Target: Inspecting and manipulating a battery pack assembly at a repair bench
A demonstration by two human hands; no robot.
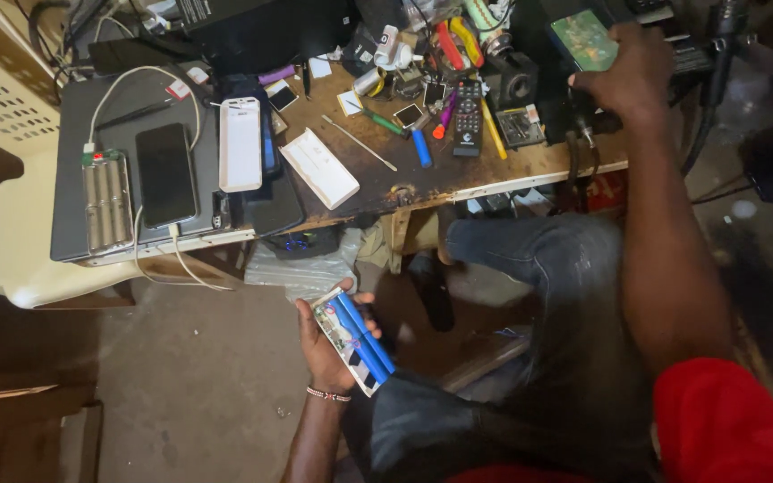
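Meanwhile, gripping an opened power bank (353, 343), cells up, left hand (324, 344) fingers wrapped underneath.
Closing right hand (630, 76) fingers on a dark bench tool (583, 116); which tool, unclear.

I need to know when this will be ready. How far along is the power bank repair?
Done: the casing is off, so the opened white power bank with blue cylindrical cells lies bare in the left hand. In hand: the right hand reaches to the cluttered wooden workbench, gripping something dark I cannot identify. Left: the cells look exposed, with no cover on them.
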